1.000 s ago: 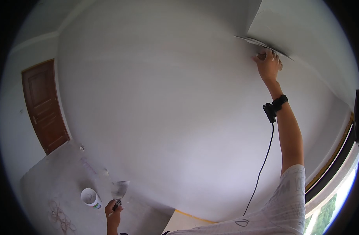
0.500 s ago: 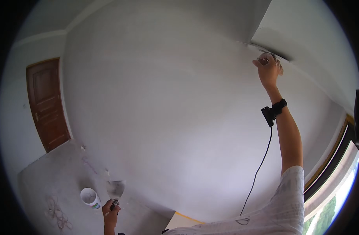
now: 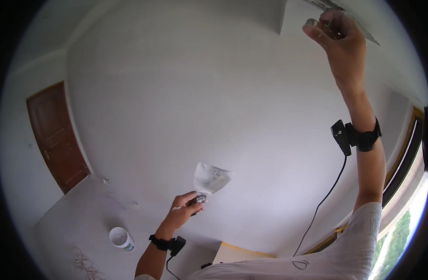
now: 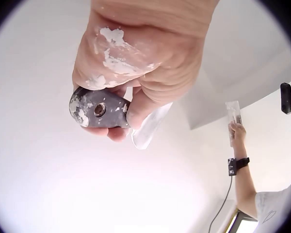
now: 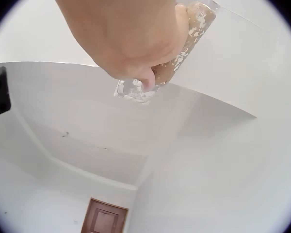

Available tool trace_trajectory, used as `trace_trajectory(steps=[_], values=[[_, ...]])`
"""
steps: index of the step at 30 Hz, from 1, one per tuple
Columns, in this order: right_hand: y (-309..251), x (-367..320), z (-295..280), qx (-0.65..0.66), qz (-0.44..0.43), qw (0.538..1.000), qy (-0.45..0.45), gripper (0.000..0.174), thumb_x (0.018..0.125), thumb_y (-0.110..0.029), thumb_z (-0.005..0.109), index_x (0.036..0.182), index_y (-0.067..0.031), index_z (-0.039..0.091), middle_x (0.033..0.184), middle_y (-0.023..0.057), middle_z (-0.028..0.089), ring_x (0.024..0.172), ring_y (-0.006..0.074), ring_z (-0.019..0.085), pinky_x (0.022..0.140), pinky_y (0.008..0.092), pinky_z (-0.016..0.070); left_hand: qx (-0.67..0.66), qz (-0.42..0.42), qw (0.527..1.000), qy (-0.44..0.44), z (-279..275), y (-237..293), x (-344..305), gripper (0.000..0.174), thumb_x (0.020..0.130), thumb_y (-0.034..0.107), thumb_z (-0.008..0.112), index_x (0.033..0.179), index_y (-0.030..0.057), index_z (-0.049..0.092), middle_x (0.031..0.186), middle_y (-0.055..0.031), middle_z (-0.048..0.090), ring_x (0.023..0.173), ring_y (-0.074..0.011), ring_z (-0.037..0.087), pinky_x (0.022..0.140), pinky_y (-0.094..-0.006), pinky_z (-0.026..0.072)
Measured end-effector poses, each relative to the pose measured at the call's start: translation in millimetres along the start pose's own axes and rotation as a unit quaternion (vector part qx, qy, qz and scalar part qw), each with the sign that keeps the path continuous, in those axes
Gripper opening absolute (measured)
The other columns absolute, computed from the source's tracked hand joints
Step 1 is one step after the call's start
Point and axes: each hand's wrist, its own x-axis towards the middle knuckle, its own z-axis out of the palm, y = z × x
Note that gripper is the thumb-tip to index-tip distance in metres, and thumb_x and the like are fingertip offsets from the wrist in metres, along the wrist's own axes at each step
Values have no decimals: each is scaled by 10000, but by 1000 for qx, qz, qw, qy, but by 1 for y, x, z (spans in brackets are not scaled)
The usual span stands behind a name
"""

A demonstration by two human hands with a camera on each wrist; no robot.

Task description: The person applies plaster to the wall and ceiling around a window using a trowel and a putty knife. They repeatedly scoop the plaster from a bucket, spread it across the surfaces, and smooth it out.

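Note:
My right hand (image 3: 347,51) is raised high at the upper right and grips a plastering trowel (image 3: 370,36) by its handle. The trowel's blade lies close against the pale surface overhead. In the right wrist view, white compound speckles the tan handle (image 5: 198,26). Lower down, in front of the wall (image 3: 167,121), my left hand (image 3: 179,213) holds a putty knife (image 3: 211,178), blade upward and smeared with white. The left wrist view shows the knife's dark handle end (image 4: 101,109) in the curled fingers, with white compound (image 4: 117,63) stuck to the hand.
A white bucket (image 3: 122,239) stands on the grey floor at lower left, near a loose tangle of string (image 3: 85,263). A brown door (image 3: 60,135) is at far left, a window (image 3: 405,224) at lower right. A black cord (image 3: 322,201) hangs from the right wrist camera.
My left hand has risen with the putty knife from beside the bucket toward the middle. The right hand and trowel now appear higher and nearer, farther right. The head view has shifted somewhat.

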Motion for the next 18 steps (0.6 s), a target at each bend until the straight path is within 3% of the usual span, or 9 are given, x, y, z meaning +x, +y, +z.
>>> trace_trajectory(steps=[3,4,6,8,9,12,13,15,18], values=[[24,-23,1,15,26,997,-72,286,806,-136,793,973,-5,601,732,-36,484,656,45,417,605,190,368,-110,57,985,-123,28,36,75,139,953,112,587,996,-17,618,825,-39,626,735,-102,577,679,-245,472],[-67,-14,-3,-44,32,987,-151,311,815,-146,790,1008,1,597,744,-33,478,656,47,408,601,194,360,-129,70,979,-140,-2,67,19,211,990,197,558,974,-9,601,803,-41,612,718,-105,567,667,-252,475],[-87,-45,-4,-4,144,951,-273,391,801,-222,811,1039,14,610,744,-27,478,668,55,408,610,205,366,-197,30,966,-164,-5,66,27,295,1011,281,522,937,6,597,798,-51,609,680,-103,554,622,-254,471],[-82,-59,-9,45,231,872,-429,464,791,-372,805,982,25,660,741,2,558,692,96,496,633,250,412,-169,14,966,-194,-2,68,38,316,1016,303,507,924,14,594,792,-52,609,648,-101,543,591,-256,462],[-71,-79,1,105,209,866,-442,510,820,-467,735,822,38,670,650,41,543,611,125,485,565,263,385,-150,0,964,-218,-4,64,47,337,1022,325,492,910,22,591,787,-53,610,616,-99,532,560,-258,453],[-79,-84,13,157,385,689,-593,625,886,-597,605,770,10,699,614,36,542,562,112,479,496,265,373,-125,-31,950,-285,-3,76,51,332,1019,325,497,891,34,592,768,-49,609,567,-92,508,512,-252,426],[-86,-82,19,156,387,690,-591,625,886,-597,605,770,10,699,614,36,542,562,112,479,496,265,373,-144,-47,943,-295,-3,90,46,323,1018,314,501,869,43,593,752,-46,608,554,-89,505,493,-242,412],[-88,-79,25,298,512,583,-556,649,911,-619,554,746,-7,689,611,30,541,551,108,481,474,265,381,-166,-47,927,-332,-5,105,41,320,1008,314,521,919,23,619,753,-52,606,556,-92,510,485,-233,409],[-63,-83,-4,225,538,553,-595,646,928,-605,532,767,1,686,617,37,543,552,116,490,477,266,395,-206,-40,907,-364,-1,95,47,340,990,334,548,970,5,631,754,-65,602,554,-102,511,479,-235,410]])
